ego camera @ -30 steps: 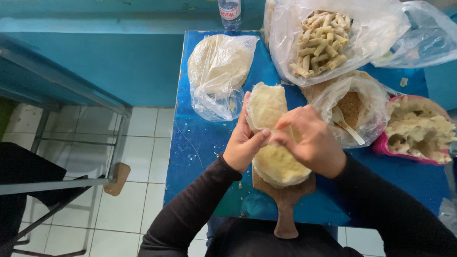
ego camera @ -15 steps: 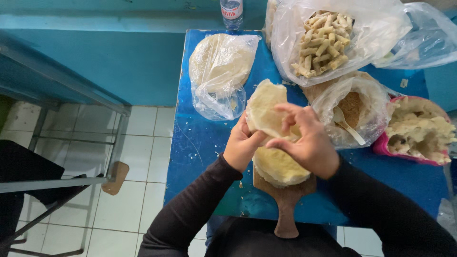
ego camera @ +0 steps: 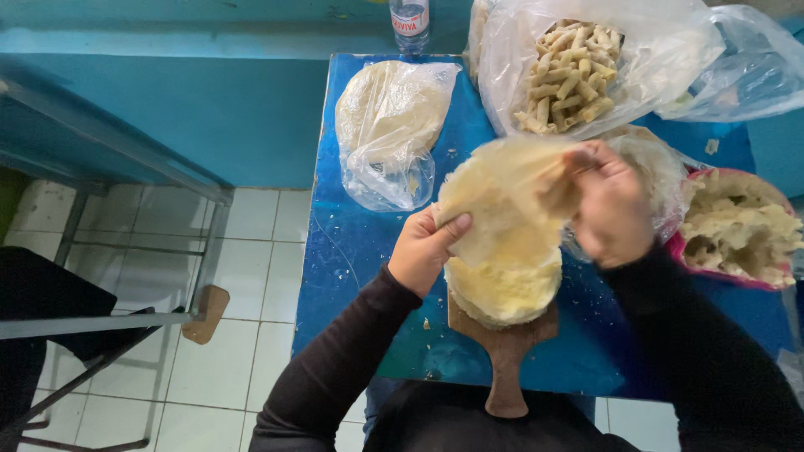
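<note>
A thin, round sheet of pale dough (ego camera: 502, 197) is lifted above a stack of similar dough sheets (ego camera: 502, 289) on a wooden paddle board (ego camera: 507, 368). My left hand (ego camera: 423, 251) pinches the sheet's left edge. My right hand (ego camera: 611, 209), slightly blurred, grips its upper right edge. The sheet hangs tilted between both hands over the blue table (ego camera: 352, 251).
A clear bag of dough sheets (ego camera: 389, 125) lies at the back left. A large bag of rolled pastry sticks (ego camera: 574, 71) sits behind. A pink bowl of pale filling (ego camera: 737, 230) stands at right. A water bottle (ego camera: 410, 21) is at the far edge. A metal table frame (ego camera: 126, 251) stands on the tiled floor.
Both hands have peeled the top dough sheet off the stack and raised it; my right hand moved up and to the right with its edge.
</note>
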`<act>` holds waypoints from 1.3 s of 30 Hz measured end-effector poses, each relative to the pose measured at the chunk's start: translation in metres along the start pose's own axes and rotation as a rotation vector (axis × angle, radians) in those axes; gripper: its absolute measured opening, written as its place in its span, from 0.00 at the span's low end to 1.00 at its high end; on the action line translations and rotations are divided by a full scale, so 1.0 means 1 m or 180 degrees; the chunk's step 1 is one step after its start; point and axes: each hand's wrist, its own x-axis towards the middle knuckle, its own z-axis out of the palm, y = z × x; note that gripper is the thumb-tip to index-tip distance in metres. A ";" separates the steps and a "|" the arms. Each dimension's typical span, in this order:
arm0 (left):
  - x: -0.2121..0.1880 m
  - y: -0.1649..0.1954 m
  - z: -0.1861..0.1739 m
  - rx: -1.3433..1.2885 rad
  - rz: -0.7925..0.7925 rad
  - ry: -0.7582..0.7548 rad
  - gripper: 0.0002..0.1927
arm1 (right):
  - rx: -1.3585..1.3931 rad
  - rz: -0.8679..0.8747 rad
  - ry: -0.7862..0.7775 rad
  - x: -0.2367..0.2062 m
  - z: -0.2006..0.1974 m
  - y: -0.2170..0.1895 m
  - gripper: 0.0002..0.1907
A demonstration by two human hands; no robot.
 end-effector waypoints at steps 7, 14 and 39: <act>0.004 0.024 -0.016 -0.0869 0.0560 0.0282 0.19 | -0.0866 -0.0272 0.0846 -0.009 -0.034 -0.047 0.08; 0.006 0.037 -0.022 -0.1099 0.0956 0.0731 0.19 | -0.1354 -0.0299 -0.1650 -0.033 -0.059 -0.046 0.09; 0.008 0.012 -0.013 -0.0863 0.0558 0.0441 0.23 | -0.3916 -0.2278 -0.1235 -0.045 0.015 -0.013 0.10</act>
